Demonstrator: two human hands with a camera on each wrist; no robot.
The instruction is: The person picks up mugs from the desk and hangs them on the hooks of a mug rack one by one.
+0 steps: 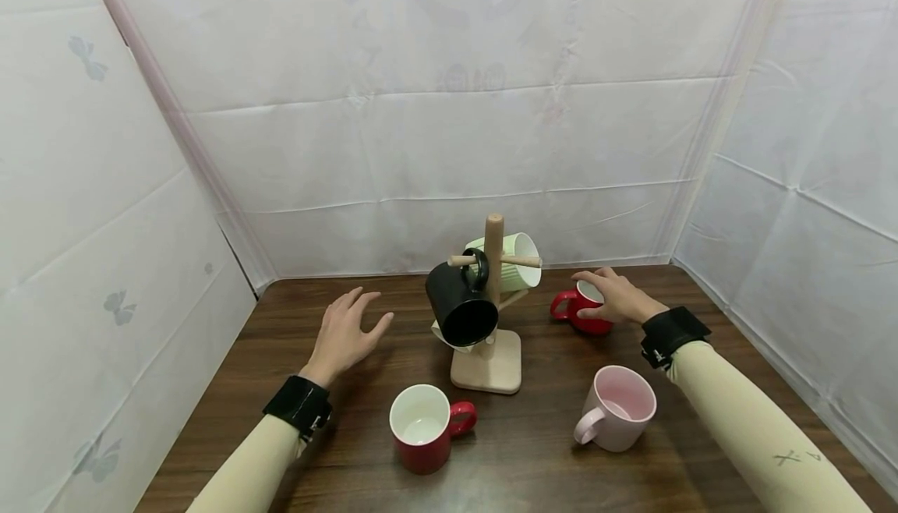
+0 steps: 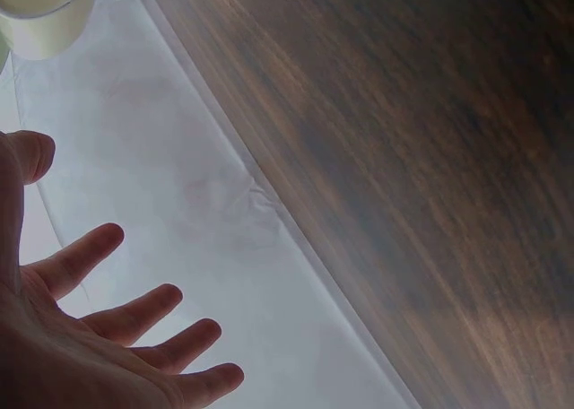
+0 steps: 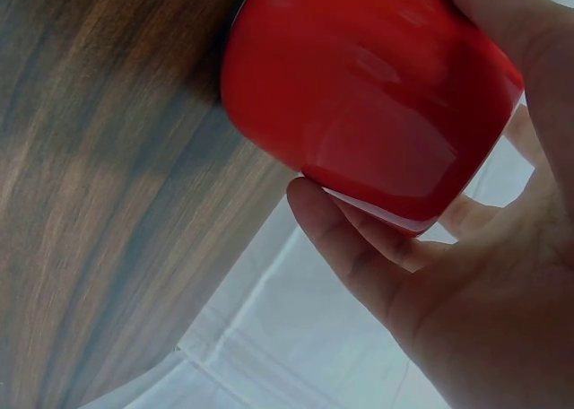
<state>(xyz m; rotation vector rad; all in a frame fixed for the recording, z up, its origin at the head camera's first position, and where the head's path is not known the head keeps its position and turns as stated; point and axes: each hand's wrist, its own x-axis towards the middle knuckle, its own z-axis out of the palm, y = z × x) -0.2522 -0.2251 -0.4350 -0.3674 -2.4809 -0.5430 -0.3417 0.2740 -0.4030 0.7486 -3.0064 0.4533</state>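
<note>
My right hand [image 1: 619, 298] is at a small red mug [image 1: 592, 326] with a white inside, on the table's back right. Its thumb lies along the near side and the fingers reach round the far side. In the right wrist view, fingertips meet the edge of the red mug [image 3: 359, 95]; its handle, hidden there, points left in the head view. My left hand [image 1: 344, 337] hovers over the table at left, holding nothing, fingers spread. To its right stands a wooden mug tree [image 1: 494, 236], with a black mug [image 1: 449, 302] and a pale green mug [image 1: 521, 279] hanging on it.
A red mug with white inside [image 1: 424, 451] stands upright at the front, handle to the right. Nearer my right forearm is a pink mug [image 1: 620, 423], handle to the left. Part of a pale item [image 1: 438, 334] shows behind the black mug. White sheeting [image 1: 421, 146] encloses the table.
</note>
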